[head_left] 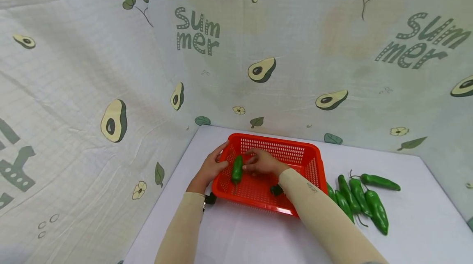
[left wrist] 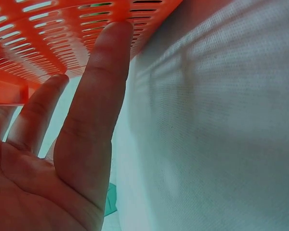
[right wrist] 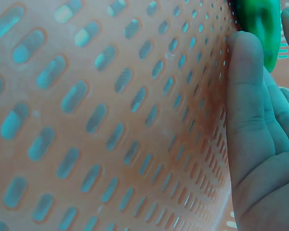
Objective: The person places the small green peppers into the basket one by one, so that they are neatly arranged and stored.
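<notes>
A red plastic basket (head_left: 255, 205) with slotted walls sits on the white table. One green chili pepper (head_left: 237, 169) lies inside it along the left side, its stem toward the near edge. My left hand (head_left: 211, 169) grips the basket's left rim, thumb over the rim; in the left wrist view its fingers (left wrist: 94, 91) touch the slotted wall from outside. Inside the basket, my right hand (head_left: 263, 162) is just right of the pepper, fingers spread and holding nothing. The right wrist view shows its fingers (right wrist: 245, 86) beside the slotted wall, the pepper (right wrist: 260, 29) partly hidden behind them.
Several green chili peppers (head_left: 377, 210) lie on the table (head_left: 406, 206) to the right of the basket, close to its right wall and partly behind the right forearm. A printed cloth (head_left: 288, 30) hangs behind and along the left.
</notes>
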Demonstrator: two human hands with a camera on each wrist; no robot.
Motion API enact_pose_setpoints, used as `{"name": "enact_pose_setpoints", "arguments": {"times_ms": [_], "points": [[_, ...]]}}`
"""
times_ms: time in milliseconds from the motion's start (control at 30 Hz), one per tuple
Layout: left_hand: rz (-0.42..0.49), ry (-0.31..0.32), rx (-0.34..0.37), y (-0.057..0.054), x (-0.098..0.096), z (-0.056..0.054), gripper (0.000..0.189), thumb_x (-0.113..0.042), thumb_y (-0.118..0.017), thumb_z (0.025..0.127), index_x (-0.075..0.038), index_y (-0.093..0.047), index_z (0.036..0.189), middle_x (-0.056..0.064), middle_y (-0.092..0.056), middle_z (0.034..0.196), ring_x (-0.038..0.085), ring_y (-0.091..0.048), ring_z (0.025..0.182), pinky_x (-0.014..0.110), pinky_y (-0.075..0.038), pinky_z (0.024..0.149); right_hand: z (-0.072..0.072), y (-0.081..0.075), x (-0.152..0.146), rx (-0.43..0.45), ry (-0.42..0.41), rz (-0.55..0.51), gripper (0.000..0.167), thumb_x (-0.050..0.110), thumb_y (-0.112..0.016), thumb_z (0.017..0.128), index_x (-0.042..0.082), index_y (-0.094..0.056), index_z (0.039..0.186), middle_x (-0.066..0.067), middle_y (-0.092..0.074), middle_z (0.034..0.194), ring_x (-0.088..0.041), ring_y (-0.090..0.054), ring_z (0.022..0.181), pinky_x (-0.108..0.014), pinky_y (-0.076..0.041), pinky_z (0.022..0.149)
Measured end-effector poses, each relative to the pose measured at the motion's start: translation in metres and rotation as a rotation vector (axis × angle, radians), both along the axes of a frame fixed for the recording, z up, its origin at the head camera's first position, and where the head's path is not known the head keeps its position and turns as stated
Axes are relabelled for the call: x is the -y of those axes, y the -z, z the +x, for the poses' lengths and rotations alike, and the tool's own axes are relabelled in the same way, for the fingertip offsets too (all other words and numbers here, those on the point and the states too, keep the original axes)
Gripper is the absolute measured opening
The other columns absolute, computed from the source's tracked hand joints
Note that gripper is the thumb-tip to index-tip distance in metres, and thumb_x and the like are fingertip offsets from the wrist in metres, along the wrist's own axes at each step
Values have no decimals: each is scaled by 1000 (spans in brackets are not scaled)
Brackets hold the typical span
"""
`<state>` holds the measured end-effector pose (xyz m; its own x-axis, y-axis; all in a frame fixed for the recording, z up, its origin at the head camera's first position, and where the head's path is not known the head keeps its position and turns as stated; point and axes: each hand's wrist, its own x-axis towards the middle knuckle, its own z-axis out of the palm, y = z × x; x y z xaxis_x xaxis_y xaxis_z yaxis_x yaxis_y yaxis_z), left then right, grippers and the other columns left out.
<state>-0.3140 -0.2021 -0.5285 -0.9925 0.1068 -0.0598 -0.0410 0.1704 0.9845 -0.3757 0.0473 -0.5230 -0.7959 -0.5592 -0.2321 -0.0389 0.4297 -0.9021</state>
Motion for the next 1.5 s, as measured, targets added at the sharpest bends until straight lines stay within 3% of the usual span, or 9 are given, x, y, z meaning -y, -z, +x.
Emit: {"name": "enact_pose_setpoints", "arguments": {"times_ms": [233, 467, 800, 967, 1133, 1500], "points": [[18, 5, -17, -1, -1, 0, 81, -10, -60, 90, -45, -42, 160, 15, -61, 143, 34, -70, 110, 47, -64, 82, -1, -2, 0, 2, -15, -5, 64, 16, -82, 93, 4, -52, 149, -11, -72, 111, -26, -74, 90, -40, -65, 78], [7, -7, -14, 2, -2, 0, 80, -10, -61, 89, -49, -45, 157, 12, -62, 143, 34, -70, 109, 46, -64, 82, -2, 0, -3, 17, -28, -22, 66, 16, -82, 93, 1, -50, 150, -12, -73, 111, -27, -75, 91, -42, -65, 78], [1, 9, -8, -2, -1, 1, 82, -9, -60, 90, -46, -41, 160, 15, -61, 143, 39, -69, 113, 46, -64, 83, -3, -1, -3, 34, -28, -6, 68, 24, -83, 92, 3, -52, 149, -11, -71, 111, -28, -74, 94, -43, -65, 81], [-2, 6, 7, -2, -2, 1, 82, -9, -61, 90, -48, -42, 159, 12, -61, 143, 40, -68, 115, 47, -64, 84, -1, -6, -3, 62, -31, 6, 69, 22, -83, 92, 2, -52, 150, -12, -72, 112, -28, -74, 97, -45, -64, 84], [3, 20, -8, -1, -3, 0, 81, -9, -61, 90, -44, -41, 161, 16, -61, 144, 44, -66, 117, 50, -62, 87, -1, -13, -5, 87, -45, 35, 68, 22, -82, 93, 3, -51, 150, -11, -72, 113, -27, -73, 98, -44, -64, 85], [3, 7, -4, 1, -2, -2, 79, -11, -61, 90, -46, -43, 159, 15, -62, 142, 33, -68, 110, 47, -63, 85, -2, -32, -8, 74, -92, 123, 68, 23, -78, 96, -1, -47, 153, -13, -69, 119, -34, -73, 104, -48, -62, 89]]}}
